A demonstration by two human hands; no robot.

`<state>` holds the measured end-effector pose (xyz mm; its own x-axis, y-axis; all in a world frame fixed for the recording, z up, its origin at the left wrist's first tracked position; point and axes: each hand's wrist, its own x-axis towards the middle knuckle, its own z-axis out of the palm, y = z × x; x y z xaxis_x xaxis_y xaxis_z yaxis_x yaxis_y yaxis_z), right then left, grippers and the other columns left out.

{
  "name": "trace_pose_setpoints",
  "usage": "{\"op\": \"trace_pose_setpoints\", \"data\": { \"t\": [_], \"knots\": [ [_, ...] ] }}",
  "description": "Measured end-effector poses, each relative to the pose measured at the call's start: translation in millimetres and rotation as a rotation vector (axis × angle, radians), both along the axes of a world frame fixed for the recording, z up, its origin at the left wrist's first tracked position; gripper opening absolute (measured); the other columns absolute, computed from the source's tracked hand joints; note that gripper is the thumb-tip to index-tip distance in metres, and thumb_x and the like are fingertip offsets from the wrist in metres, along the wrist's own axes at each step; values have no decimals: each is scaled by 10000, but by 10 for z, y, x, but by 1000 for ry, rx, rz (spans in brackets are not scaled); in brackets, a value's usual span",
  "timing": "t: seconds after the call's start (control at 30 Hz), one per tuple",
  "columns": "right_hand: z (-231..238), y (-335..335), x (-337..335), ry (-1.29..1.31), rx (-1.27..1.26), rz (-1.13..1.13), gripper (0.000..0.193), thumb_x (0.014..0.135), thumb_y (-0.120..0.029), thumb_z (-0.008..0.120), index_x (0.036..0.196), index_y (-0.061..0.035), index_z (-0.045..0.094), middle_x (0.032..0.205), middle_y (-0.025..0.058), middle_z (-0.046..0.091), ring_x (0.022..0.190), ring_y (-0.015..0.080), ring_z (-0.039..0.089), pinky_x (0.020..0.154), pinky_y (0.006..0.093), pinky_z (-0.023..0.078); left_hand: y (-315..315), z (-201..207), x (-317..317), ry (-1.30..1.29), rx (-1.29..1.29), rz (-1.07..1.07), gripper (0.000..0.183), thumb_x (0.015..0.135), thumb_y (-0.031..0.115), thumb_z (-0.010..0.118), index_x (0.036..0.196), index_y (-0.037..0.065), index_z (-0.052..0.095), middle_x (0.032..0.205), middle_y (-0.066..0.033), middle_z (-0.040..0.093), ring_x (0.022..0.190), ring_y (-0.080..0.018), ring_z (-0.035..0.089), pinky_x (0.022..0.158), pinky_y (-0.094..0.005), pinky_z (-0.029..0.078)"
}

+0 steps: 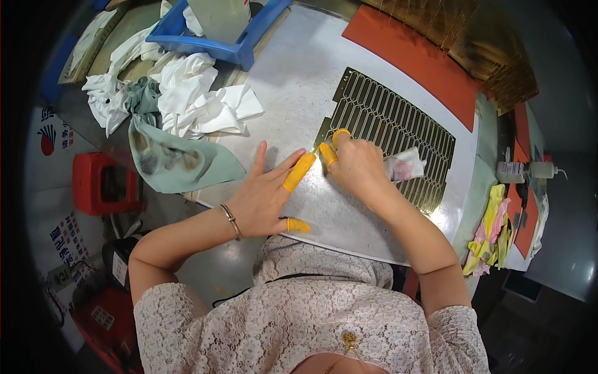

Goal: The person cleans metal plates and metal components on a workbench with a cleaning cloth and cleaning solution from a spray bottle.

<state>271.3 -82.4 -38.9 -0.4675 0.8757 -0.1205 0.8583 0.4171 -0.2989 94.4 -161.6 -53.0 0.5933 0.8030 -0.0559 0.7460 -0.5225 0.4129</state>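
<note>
Across pale bench (283,87), spreading fingers of left hand (256,201); curling those of right hand (358,166) at slotted metal sheet (398,121), partly hiding white wad (408,164); cannot tell if gripping either.

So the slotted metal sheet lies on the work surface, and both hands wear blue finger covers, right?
Wrong colour: the head view shows yellow finger covers on the left hand and right hand. The slotted metal sheet does lie on the work surface.

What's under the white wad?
The slotted sheet shows above and below the white wad beside the right hand; the patch directly beneath is covered. Whether wad and sheet touch cannot be told.
</note>
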Motion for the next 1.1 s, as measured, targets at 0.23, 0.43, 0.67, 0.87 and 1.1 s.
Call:
{"op": "trace_pose_setpoints", "data": {
  "t": [0.23,0.43,0.67,0.87,1.1],
  "knots": [
    [-18,-355,42,30,-2,88,233,757,-213,541,766,14,492,560,199,558,536,367,568,519,458,444,5,-40,6,-29,78,-1,977,709,679,392,1336,-2,79,1362,-112,270,1276,-264,224,975,-593,-28],
    [234,-549,243,52,-172,173,249,772,-263,549,812,-19,513,564,169,561,534,349,568,527,445,439,65,6,-1,-140,-14,7,922,716,650,421,1334,21,154,1351,-122,287,1261,-273,250,1004,-545,-7],
    [657,526,805,-101,-138,-191,267,802,-269,525,876,-14,554,777,192,594,776,318,581,659,370,440,-135,16,343,-155,49,-18,736,714,396,594,1279,28,298,1330,-122,305,1243,-242,281,1000,-467,189],
    [216,1221,825,-38,-17,-196,287,790,-252,524,923,0,560,835,180,608,811,314,577,702,383,438,-74,76,469,-117,12,-80,656,695,329,627,1225,28,383,1320,-110,325,1224,-225,307,975,-440,241],
    [72,1378,732,-37,38,-203,275,746,-237,553,901,-14,594,828,162,617,800,314,586,692,383,453,773,402,133,-14,152,26,798,592,236,713,1255,13,330,1356,-124,247,1265,-271,223,999,-461,205]
  ]
}}
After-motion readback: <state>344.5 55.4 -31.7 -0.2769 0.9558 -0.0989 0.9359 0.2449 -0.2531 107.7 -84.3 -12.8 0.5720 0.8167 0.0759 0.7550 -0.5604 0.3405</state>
